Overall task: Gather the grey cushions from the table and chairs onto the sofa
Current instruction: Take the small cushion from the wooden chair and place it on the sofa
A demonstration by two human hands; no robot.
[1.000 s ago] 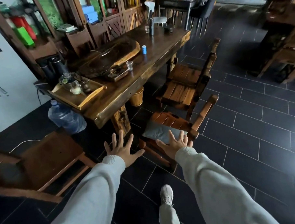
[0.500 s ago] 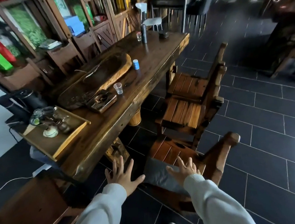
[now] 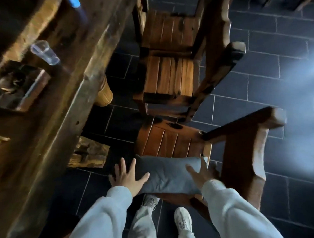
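Note:
A grey cushion (image 3: 168,175) lies across the near edge of a wooden chair seat (image 3: 171,143) just in front of me. My left hand (image 3: 127,177) is spread open at the cushion's left end, thumb resting on its fabric. At the right end my right hand (image 3: 199,173) is also spread, fingers over the cushion's top right corner. Neither hand has closed around the cushion. No sofa is in view.
A long dark wooden table (image 3: 60,89) runs along the left with a plastic cup (image 3: 45,52) on it. A second wooden chair (image 3: 170,74) stands beyond the near one. The near chair's high backrest (image 3: 246,155) rises on the right. Dark tiled floor (image 3: 263,66) surrounds them.
I have stepped closer and the view has tipped down over the chair. Both hands have moved from hovering short of the cushion to its two ends.

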